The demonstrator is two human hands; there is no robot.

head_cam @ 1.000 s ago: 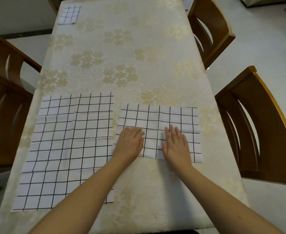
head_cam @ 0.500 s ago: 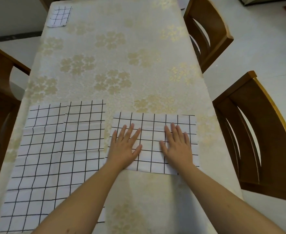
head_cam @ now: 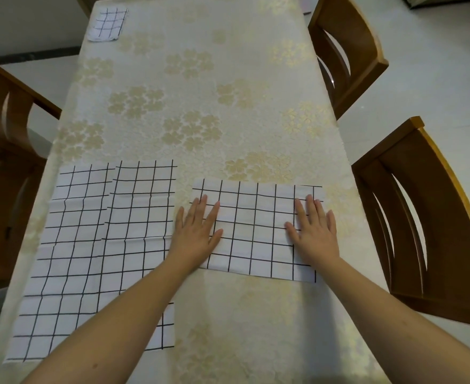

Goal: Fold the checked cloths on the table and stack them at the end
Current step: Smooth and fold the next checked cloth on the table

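A folded white cloth with black checks (head_cam: 256, 231) lies flat on the table in front of me. My left hand (head_cam: 196, 231) presses flat on its left end, fingers straight and spread. On the cloth's right end my right hand (head_cam: 314, 231) lies flat in the same way. An unfolded checked cloth (head_cam: 89, 250) is spread out at the near left, partly under my left forearm. A small folded checked cloth (head_cam: 106, 24) sits at the far left corner of the table.
The table (head_cam: 200, 92) wears a cream cloth with gold flower prints. Two wooden chairs (head_cam: 428, 212) stand along the right side, the farther one (head_cam: 344, 51) near the far end. Another wooden chair (head_cam: 3, 139) stands at the left.
Both hands have slid apart over the folded cloth, from its middle out to its left and right ends. The left hand's fingers went from curled to flat.
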